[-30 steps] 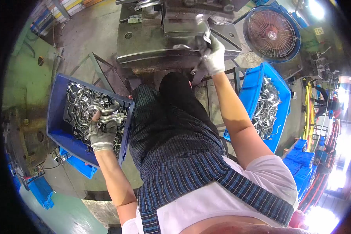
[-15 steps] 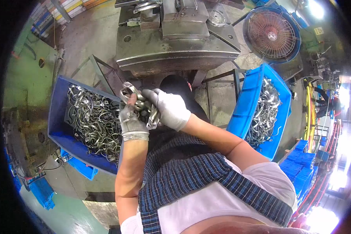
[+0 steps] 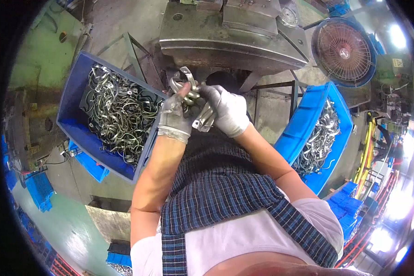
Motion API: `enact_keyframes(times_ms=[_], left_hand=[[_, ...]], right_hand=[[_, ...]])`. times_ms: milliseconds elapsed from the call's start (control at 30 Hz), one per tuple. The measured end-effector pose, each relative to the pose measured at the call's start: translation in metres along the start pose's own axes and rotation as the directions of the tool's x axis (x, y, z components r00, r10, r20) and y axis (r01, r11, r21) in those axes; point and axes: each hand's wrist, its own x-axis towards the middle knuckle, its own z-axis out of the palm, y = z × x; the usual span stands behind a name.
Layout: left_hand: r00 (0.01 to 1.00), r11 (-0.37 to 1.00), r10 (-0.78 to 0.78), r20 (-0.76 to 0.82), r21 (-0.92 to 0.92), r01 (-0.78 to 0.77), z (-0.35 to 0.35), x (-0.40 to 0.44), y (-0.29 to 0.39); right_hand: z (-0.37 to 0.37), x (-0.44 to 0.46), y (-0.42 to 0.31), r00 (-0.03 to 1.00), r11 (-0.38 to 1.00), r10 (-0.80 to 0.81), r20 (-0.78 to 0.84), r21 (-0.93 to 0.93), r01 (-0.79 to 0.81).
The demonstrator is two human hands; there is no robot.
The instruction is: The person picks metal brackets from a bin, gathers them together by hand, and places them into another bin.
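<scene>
Both my hands, in greyed white gloves, are close together above my lap. My left hand [image 3: 175,113] is wrapped round several shiny curved metal parts [image 3: 186,76], its bare thumb lying over them. My right hand [image 3: 228,108] grips more of these bent metal parts [image 3: 204,119] from the other side, their flat ends pointing down between the hands. The palms hide much of the bunch. Beside my left hand stands a dark blue bin [image 3: 65,112] full of similar curved metal parts [image 3: 117,112].
To the right, a bright blue bin [image 3: 293,130] holds more metal parts [image 3: 318,141]. A heavy steel machine bed [image 3: 230,48] stands in front of me. A large round fan [image 3: 343,53] is at the upper right. Stacked blue crates [image 3: 346,205] stand at the lower right.
The view has turned, so the machine sits higher and further right. My hands stay together on the metal parts; the lower ones now show more plainly between them.
</scene>
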Motion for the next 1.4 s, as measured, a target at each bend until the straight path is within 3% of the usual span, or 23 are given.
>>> enact_keyframes(times_ms=[33, 133, 167, 267, 300, 433, 533, 667, 700, 800, 833, 933, 967, 1067, 1100, 1200, 1233, 1267, 1333, 1367, 1400], left_hand=[[0.999, 1.000, 0.023, -0.025, 0.019, -0.022, 0.000, 0.004, -0.001], [0.997, 0.997, 0.072, 0.000, 0.008, -0.072, 0.002, 0.005, 0.001], [0.999, 0.986, 0.041, 0.004, 0.161, -0.041, -0.004, 0.006, 0.002], [0.995, 0.995, 0.067, 0.075, 0.068, -0.072, 0.001, 0.000, 0.005], [0.961, 0.975, 0.166, 0.221, 0.106, -0.193, 0.002, -0.007, 0.007], [0.981, 1.000, -0.029, 0.194, 0.016, 0.026, -0.001, -0.005, 0.017], [0.985, 0.998, -0.053, 0.164, 0.023, 0.050, -0.013, -0.003, 0.019], [0.994, 0.990, -0.110, 0.007, 0.091, 0.109, -0.023, 0.009, 0.010], [0.997, 0.991, -0.071, -0.027, 0.109, 0.073, -0.015, 0.006, 0.014], [0.996, 0.954, 0.074, -0.047, 0.295, -0.057, -0.005, -0.005, 0.017], [0.995, 0.935, 0.087, -0.050, 0.349, -0.064, -0.002, -0.009, 0.018], [0.990, 0.913, 0.123, 0.074, 0.382, -0.142, -0.008, -0.006, 0.011], [0.990, 0.850, 0.086, 0.109, 0.510, -0.130, -0.012, -0.005, 0.012], [0.968, 0.765, 0.136, 0.210, 0.599, -0.238, -0.018, -0.005, 0.013], [0.965, 0.799, 0.143, 0.219, 0.550, -0.243, -0.017, -0.007, 0.014], [0.995, 0.777, 0.095, 0.015, 0.624, -0.084, -0.025, -0.005, 0.020], [0.996, 0.846, 0.061, -0.058, 0.533, -0.021, -0.025, -0.005, 0.019], [0.991, 0.811, 0.019, -0.130, 0.582, 0.061, -0.034, 0.001, 0.022], [0.992, 0.937, -0.029, -0.120, 0.343, 0.068, -0.047, 0.006, 0.021], [0.999, 0.959, -0.026, -0.021, 0.282, 0.031, -0.066, 0.016, 0.014], [0.987, 0.942, 0.027, -0.161, 0.334, 0.029, -0.042, 0.000, 0.023]], right_hand=[[0.003, -0.001, 0.002, 1.000, 1.000, -0.012, -0.011, -0.011, 0.012], [0.007, 0.005, 0.009, 0.989, 0.944, -0.034, -0.144, 0.320, 0.079], [0.010, 0.006, 0.011, 0.991, 0.916, -0.040, -0.128, 0.393, 0.087], [0.012, 0.000, 0.013, 0.991, 0.958, -0.084, -0.107, 0.265, 0.109], [0.009, -0.002, 0.010, 0.993, 0.976, -0.070, -0.100, 0.197, 0.089], [-0.001, 0.000, 0.010, 0.994, 0.983, -0.095, -0.062, 0.152, 0.104], [0.001, 0.004, 0.010, 0.994, 0.902, -0.024, -0.109, 0.426, 0.068], [0.005, 0.002, 0.013, 0.985, 0.757, -0.045, 0.165, 0.649, -0.074], [0.003, 0.002, 0.012, 0.977, 0.805, -0.117, 0.180, 0.593, -0.013], [0.005, -0.001, 0.016, 0.945, 0.586, 0.091, 0.316, 0.750, -0.307], [0.008, 0.000, 0.020, 0.961, 0.605, 0.086, 0.263, 0.753, -0.260], [0.006, 0.002, 0.016, 0.958, 0.526, 0.044, 0.284, 0.809, -0.264], [0.005, 0.005, 0.015, 0.942, 0.539, 0.018, 0.334, 0.790, -0.291], [-0.004, 0.012, 0.005, 0.859, 0.449, 0.161, 0.486, 0.739, -0.502], [-0.001, 0.011, 0.008, 0.852, 0.418, 0.193, 0.487, 0.744, -0.521], [-0.007, 0.000, 0.020, 0.918, 0.466, 0.101, 0.385, 0.796, -0.385], [-0.008, -0.004, 0.023, 0.920, 0.425, 0.151, 0.361, 0.817, -0.390], [-0.013, -0.006, 0.025, 0.927, 0.417, 0.156, 0.342, 0.828, -0.375], [-0.032, -0.012, 0.026, 0.939, 0.408, 0.178, 0.294, 0.846, -0.342], [-0.037, -0.019, 0.029, 0.943, 0.392, 0.213, 0.256, 0.862, -0.322], [-0.045, -0.018, 0.032, 0.965, 0.499, 0.228, 0.133, 0.835, -0.233]])
